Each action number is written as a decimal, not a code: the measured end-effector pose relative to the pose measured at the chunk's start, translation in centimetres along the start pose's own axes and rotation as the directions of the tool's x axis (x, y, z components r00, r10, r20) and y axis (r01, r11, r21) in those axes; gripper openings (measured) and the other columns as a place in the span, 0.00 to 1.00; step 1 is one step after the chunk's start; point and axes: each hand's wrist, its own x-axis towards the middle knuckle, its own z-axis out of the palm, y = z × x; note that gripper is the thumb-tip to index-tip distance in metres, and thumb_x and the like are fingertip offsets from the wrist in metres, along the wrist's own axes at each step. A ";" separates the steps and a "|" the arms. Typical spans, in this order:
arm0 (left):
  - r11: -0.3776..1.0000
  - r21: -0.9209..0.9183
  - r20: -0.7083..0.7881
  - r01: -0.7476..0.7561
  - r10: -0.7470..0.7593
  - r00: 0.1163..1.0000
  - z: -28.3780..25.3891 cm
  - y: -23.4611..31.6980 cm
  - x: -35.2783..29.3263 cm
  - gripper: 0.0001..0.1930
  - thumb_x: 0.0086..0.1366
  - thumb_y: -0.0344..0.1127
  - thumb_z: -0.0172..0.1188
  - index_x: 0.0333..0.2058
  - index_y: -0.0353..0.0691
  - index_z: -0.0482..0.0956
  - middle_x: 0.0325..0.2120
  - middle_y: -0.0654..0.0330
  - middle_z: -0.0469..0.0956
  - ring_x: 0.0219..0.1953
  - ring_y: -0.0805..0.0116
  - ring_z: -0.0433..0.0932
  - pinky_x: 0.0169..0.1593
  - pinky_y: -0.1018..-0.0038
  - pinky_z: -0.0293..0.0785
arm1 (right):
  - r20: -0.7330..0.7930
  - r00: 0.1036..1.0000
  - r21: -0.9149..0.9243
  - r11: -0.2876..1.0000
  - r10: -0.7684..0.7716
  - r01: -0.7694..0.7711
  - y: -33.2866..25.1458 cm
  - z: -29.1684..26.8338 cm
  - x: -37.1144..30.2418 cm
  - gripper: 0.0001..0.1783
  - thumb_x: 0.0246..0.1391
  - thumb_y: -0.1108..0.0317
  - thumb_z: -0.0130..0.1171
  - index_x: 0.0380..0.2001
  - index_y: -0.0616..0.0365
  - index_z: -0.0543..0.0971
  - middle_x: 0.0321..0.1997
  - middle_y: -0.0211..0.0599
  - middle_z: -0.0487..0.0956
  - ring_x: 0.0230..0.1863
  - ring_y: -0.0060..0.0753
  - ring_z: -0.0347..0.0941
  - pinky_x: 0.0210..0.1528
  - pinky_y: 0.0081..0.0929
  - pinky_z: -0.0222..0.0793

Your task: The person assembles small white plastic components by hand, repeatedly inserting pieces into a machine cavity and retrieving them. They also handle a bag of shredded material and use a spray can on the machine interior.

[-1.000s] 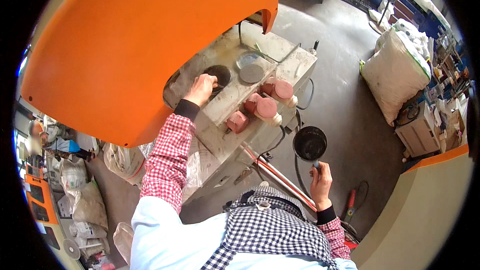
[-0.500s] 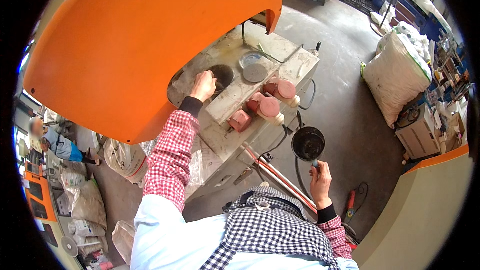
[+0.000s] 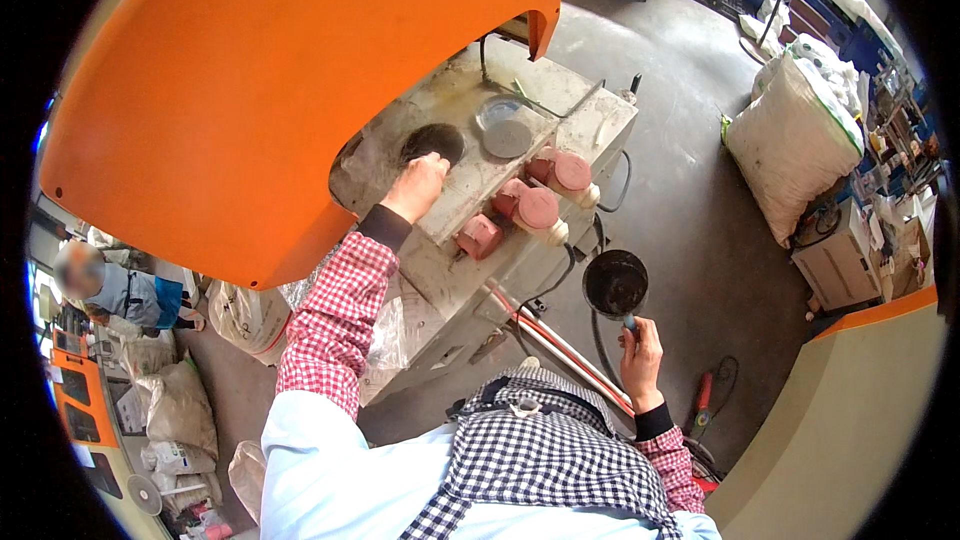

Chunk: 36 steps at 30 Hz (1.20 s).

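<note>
My right hand [image 3: 641, 365], in front of me at the right, is closed round the grey-blue handle of a small round pan [image 3: 615, 284]. The pan's inside is dark and stained. My left hand [image 3: 416, 189] reaches over a dusty grey machine top [image 3: 455, 100], its fingers curled at the near edge of a dark round dish or opening [image 3: 430, 142]. What those fingers pinch, if anything, is hidden. Just right of it lie a grey round disc [image 3: 507, 139] and a shallow clear dish [image 3: 499, 110].
Pinkish-red capped sockets [image 3: 538, 207] with cables line the machine's side. A large orange cover [image 3: 300, 90] overhangs the left. Stuffed white sacks [image 3: 795, 150] stand at the right; a red-handled tool [image 3: 704, 395] lies on the floor. A person [image 3: 130, 295] is at far left.
My left hand has shifted slightly right and down, from the dark round shape's left side to its near edge. My right hand holds the pan almost still.
</note>
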 end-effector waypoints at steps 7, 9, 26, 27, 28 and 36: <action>0.978 -0.161 -0.044 0.129 -0.138 0.989 -1.2 -2.6 2.1 0.10 0.52 0.19 0.49 0.32 0.29 0.76 0.28 0.44 0.76 0.34 0.51 0.77 0.37 0.64 0.73 | -0.018 0.999 -0.030 0.999 -0.043 0.043 0.4 0.0 0.0 0.07 0.53 0.77 0.50 0.36 0.65 0.69 0.32 0.49 0.70 0.32 0.49 0.70 0.34 0.34 0.67; 0.985 -0.098 -0.122 0.139 -0.150 0.981 -0.8 -1.6 1.7 0.08 0.53 0.20 0.49 0.32 0.29 0.76 0.28 0.45 0.76 0.35 0.51 0.76 0.38 0.63 0.72 | -0.028 0.999 -0.030 0.999 -0.029 0.028 0.6 -0.3 -0.1 0.07 0.53 0.77 0.50 0.36 0.65 0.69 0.32 0.49 0.70 0.33 0.50 0.70 0.35 0.35 0.67; 0.857 -0.342 0.130 0.385 -0.362 0.923 -2.6 -3.9 1.8 0.07 0.56 0.24 0.56 0.33 0.25 0.76 0.24 0.48 0.78 0.24 0.63 0.79 0.29 0.70 0.73 | -0.061 0.985 -0.136 0.979 -0.161 0.151 2.3 0.3 -0.3 0.04 0.55 0.77 0.49 0.35 0.65 0.70 0.28 0.40 0.70 0.23 0.29 0.73 0.24 0.22 0.69; 0.876 -0.301 0.065 0.377 -0.376 0.924 -2.2 -3.9 1.6 0.07 0.56 0.24 0.56 0.33 0.26 0.76 0.25 0.47 0.78 0.26 0.61 0.79 0.31 0.69 0.73 | -0.070 0.985 -0.133 0.980 -0.156 0.146 2.3 0.2 -0.3 0.04 0.55 0.77 0.49 0.35 0.65 0.70 0.28 0.40 0.70 0.23 0.29 0.73 0.24 0.23 0.69; 0.891 -0.260 0.002 0.373 -0.385 0.923 -2.0 -3.4 1.4 0.08 0.56 0.25 0.56 0.33 0.26 0.76 0.26 0.46 0.78 0.28 0.58 0.79 0.33 0.68 0.74 | -0.051 0.994 -0.099 0.991 -0.097 0.092 2.0 0.1 -0.4 0.05 0.55 0.77 0.50 0.36 0.65 0.70 0.29 0.43 0.70 0.25 0.34 0.72 0.26 0.26 0.68; 0.877 -0.338 0.080 0.342 -0.336 0.939 -1.7 -4.5 1.7 0.05 0.54 0.25 0.56 0.30 0.29 0.77 0.23 0.48 0.77 0.27 0.60 0.78 0.30 0.68 0.72 | -0.062 0.990 -0.117 0.986 -0.130 0.122 2.0 0.1 -0.5 0.03 0.55 0.77 0.49 0.34 0.64 0.70 0.27 0.39 0.69 0.22 0.28 0.72 0.24 0.23 0.68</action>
